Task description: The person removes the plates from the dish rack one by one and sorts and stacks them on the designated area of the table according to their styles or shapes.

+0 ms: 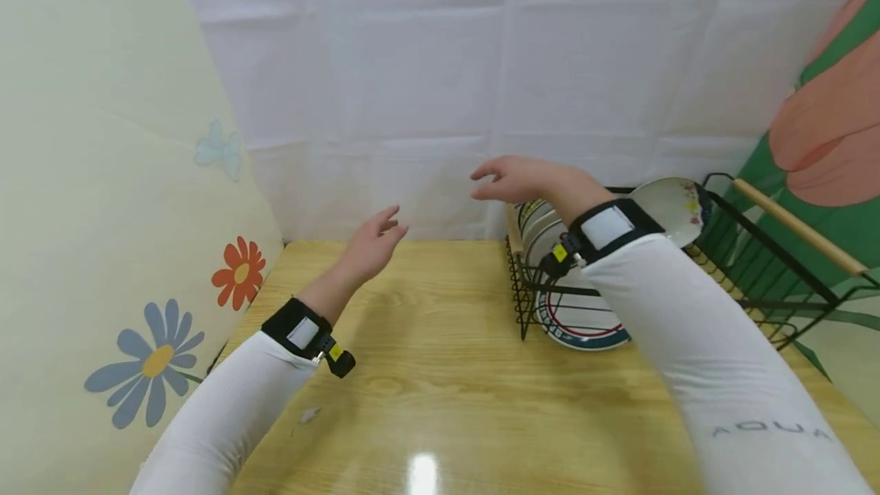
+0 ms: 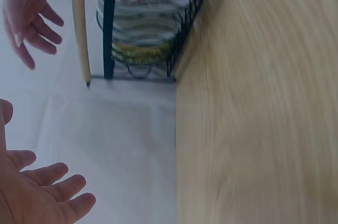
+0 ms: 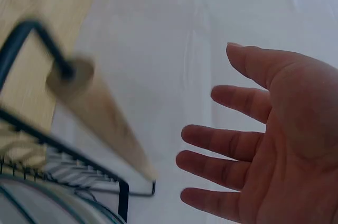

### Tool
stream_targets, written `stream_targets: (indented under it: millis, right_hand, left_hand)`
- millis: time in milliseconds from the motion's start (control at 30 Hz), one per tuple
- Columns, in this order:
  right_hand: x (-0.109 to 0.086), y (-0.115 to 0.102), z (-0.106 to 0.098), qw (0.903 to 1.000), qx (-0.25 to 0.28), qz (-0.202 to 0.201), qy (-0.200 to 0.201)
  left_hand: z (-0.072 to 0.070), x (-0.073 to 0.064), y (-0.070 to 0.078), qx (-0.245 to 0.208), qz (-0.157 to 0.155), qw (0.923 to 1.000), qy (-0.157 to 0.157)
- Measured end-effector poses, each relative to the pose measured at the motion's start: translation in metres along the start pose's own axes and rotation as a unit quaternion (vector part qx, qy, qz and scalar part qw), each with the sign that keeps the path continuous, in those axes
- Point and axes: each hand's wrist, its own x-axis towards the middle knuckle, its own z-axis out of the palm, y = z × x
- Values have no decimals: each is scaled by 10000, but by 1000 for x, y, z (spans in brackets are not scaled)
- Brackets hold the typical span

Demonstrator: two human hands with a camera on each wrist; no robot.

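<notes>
My left hand [image 1: 373, 244] is raised over the left part of the wooden table, palm turned inward, fingers spread and holding nothing. Across from it, my right hand [image 1: 516, 179] hovers beside the black wire dish rack [image 1: 524, 304], near the rack's left wooden handle [image 3: 105, 113]. Its fingers are relaxed and apart, with nothing between them. Several plates [image 2: 145, 23] stand on edge in the rack's left end; the front plate [image 1: 584, 342] has a blue patterned rim. A white bowl [image 1: 663, 205] with a floral edge leans at the rack's back, partly behind the right arm.
The wooden table [image 1: 440, 373] runs to a white cloth backdrop [image 1: 399, 82]. On the left is a wall covering with printed flowers [image 1: 158, 361]. The rack's right wooden handle [image 1: 797, 224] stands near a green and pink floral panel [image 1: 835, 128]. A small whitish scrap [image 1: 310, 415] lies at the table's left.
</notes>
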Motion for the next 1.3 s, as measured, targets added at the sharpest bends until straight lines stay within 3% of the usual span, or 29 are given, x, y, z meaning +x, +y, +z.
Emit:
stream_targets:
  millis: [200,367,600,767,1033,1300]
  right_hand:
    - [-31,31,-10,9999,54,55,83]
    - [-55,57,-12,9998,-27,195,-40]
    - [-91,87,-5,9990,-220,366,-130]
    - [-110,102,6,9986,-132,460,-229]
    - [-116,113,25,9989,-97,363,-275]
    - [-110,116,42,9982,-92,372,-465]
  left_hand:
    - [29,-17,-2,-1026,-139,9946,-120]
    - [58,-32,-9,-1698,-369,9840,-382]
    - [103,-48,-5,-2723,-652,9548,-1003]
    - [127,-48,-2,-3047,-739,9424,-1167]
    - [142,-39,-5,-3204,-853,9396,-850]
    - [140,-44,-6,-3388,-828,9338,-791]
